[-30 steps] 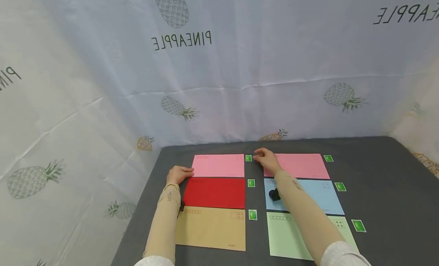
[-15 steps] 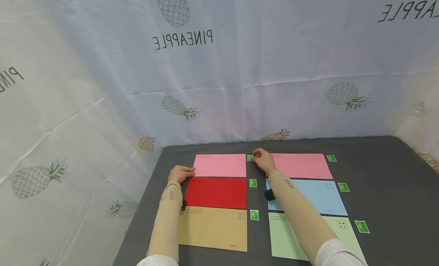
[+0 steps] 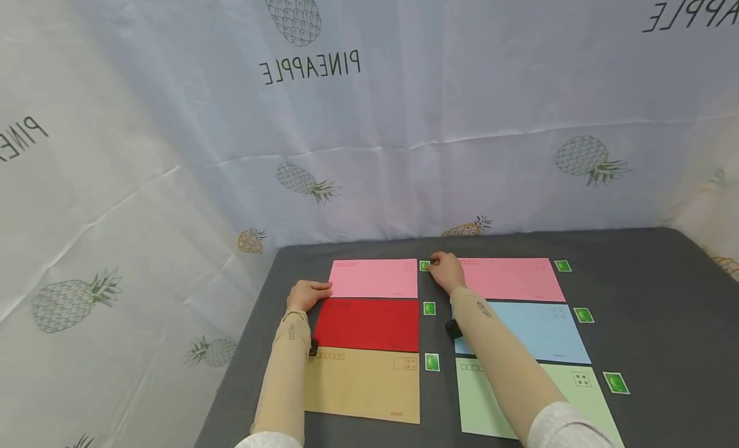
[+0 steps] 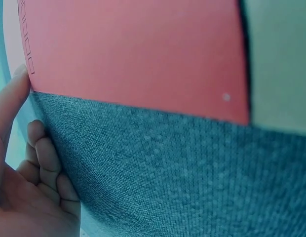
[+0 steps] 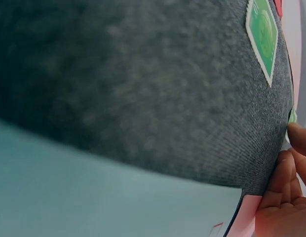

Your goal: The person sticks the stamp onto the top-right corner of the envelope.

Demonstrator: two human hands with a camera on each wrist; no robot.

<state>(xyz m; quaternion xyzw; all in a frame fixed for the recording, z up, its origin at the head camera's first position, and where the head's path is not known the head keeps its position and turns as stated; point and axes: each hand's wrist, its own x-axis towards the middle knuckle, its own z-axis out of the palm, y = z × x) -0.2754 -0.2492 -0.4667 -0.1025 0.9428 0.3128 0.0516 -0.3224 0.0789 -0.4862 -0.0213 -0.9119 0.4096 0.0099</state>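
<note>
My left hand point(image 3: 306, 296) rests at the lower left corner of the left pink envelope point(image 3: 375, 278), one digit reaching its edge and the other fingers loosely bent in the left wrist view. Below that lie a red envelope point(image 3: 367, 325) and a tan envelope point(image 3: 360, 384). My right hand point(image 3: 447, 272) pinches the right edge of the top green stamp point(image 3: 424, 266), which sits just right of the left pink envelope. In the right wrist view the thumb tip lies against this stamp point(image 5: 292, 116). The hand and wrist overlap the left end of the right pink envelope point(image 3: 514, 279).
Under the right forearm lie a blue envelope point(image 3: 543, 332) and a light green envelope point(image 3: 586, 403). More green stamps sit beside the envelopes, such as the middle stamp point(image 3: 429, 309) and a right-hand stamp point(image 3: 562, 266). A pineapple-print curtain point(image 3: 392, 114) stands behind the dark grey table point(image 3: 664, 307).
My right hand has moved slightly left, from beside the top stamp onto its right edge. The left hand stays at the pink envelope's corner. The whole head view has shifted a little.
</note>
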